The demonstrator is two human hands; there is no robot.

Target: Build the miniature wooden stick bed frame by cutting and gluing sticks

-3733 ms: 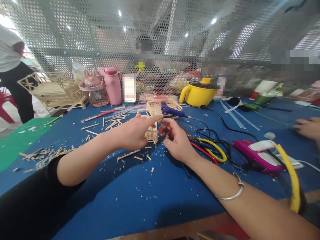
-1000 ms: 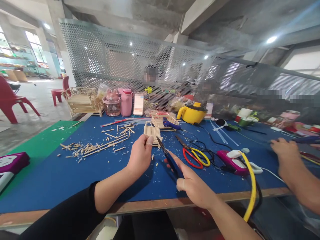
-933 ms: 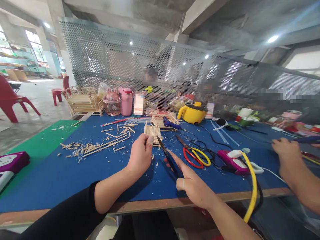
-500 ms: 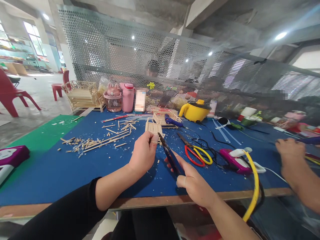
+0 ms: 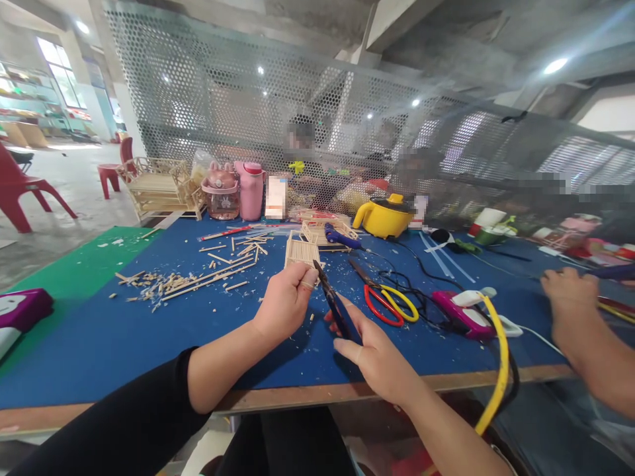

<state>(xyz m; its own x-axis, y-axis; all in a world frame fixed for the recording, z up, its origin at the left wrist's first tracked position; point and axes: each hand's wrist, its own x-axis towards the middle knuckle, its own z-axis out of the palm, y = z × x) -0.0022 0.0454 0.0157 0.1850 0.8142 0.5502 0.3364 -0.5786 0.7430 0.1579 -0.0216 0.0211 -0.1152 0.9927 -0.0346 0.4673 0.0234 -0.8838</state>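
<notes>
My left hand [image 5: 285, 301] pinches the near edge of a small wooden-stick panel [image 5: 301, 252], its slats lying side by side. In my right hand [image 5: 370, 344] is a pair of dark pliers [image 5: 337, 305], the fingers wrapped round its handles. The pliers' tip meets the panel's near right corner beside my left fingertips; whether the jaws grip a stick is too small to tell. Just behind the panel, a blue glue gun [image 5: 342, 238] rests against another stick-built piece [image 5: 317, 231]. Scissors [image 5: 391, 304] with red and yellow handles lie right of the pliers.
Loose sticks and offcuts [image 5: 173, 284] litter the blue mat [image 5: 208, 357] on the left. A purple power strip [image 5: 461, 314] with a yellow cable sits at right, near a co-worker's hand [image 5: 570, 291]. Behind stand a yellow pot [image 5: 384, 219], pink bottles [image 5: 251, 192] and a mesh screen [image 5: 238, 119].
The view has shifted slightly. My left hand still holds the panel, and the pliers stay at its corner; my right thumb has moved out a little along the handles.
</notes>
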